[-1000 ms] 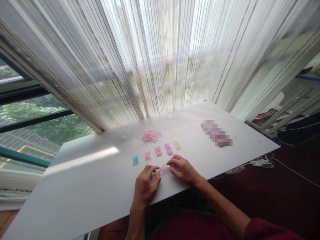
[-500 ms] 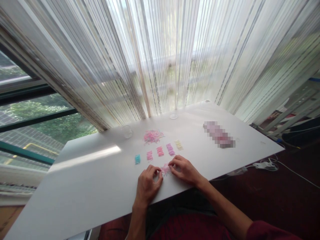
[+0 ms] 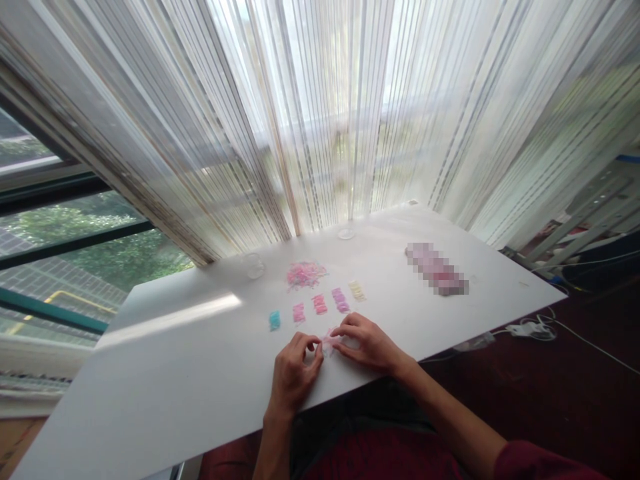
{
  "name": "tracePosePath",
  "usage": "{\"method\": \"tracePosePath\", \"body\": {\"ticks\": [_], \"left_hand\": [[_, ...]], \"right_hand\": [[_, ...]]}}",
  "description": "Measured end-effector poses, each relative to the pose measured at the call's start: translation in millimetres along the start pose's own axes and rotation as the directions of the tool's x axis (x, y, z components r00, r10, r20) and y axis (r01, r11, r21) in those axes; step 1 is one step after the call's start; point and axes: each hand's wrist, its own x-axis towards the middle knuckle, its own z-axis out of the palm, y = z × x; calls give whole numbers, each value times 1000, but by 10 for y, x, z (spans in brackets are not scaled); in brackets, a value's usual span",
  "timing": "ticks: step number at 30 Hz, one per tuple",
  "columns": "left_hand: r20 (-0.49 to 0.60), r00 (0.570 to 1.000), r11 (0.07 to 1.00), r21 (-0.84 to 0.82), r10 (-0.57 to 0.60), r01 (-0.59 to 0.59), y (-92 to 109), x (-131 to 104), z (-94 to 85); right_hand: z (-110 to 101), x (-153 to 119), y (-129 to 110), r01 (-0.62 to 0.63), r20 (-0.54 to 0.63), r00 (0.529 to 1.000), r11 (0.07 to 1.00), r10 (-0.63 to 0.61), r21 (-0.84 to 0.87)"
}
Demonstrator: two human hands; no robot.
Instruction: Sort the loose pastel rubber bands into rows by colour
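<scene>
Between my hands, near the table's front edge, lies a small loose heap of thin pink and whitish pieces (image 3: pixel 329 345). My left hand (image 3: pixel 294 368) meets the heap's left side, thumb and forefinger pinched together; anything in the pinch is too small to make out. At the right side of the heap, my right hand (image 3: pixel 369 343) has thumb and forefinger slightly apart, tips at the pieces. Just beyond sit sorted groups in a row: turquoise (image 3: pixel 275 320), pink (image 3: pixel 299 313), coral (image 3: pixel 319 304), purple (image 3: pixel 341 300) and pale yellow (image 3: pixel 357 291).
A larger mixed pink pile (image 3: pixel 305 274) lies behind the row. Two clear round dishes, one at left (image 3: pixel 255 267) and one farther back (image 3: pixel 346 234), stand near the curtain (image 3: pixel 330 147). A pixelated pinkish object (image 3: pixel 437 268) rests on the white table (image 3: pixel 190 373) at right.
My right hand's fingertips have shifted slightly left and their thumb and forefinger have parted a little. My left hand stays nearly in place, still pinched. The sorted groups have not moved.
</scene>
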Motion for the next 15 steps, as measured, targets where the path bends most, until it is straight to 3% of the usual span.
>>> {"method": "tracePosePath", "body": {"ticks": [15], "left_hand": [[23, 1000, 993, -116, -20, 23, -3, -9, -4]], "right_hand": [[27, 13, 13, 45, 3, 999, 998, -45, -31]]}}
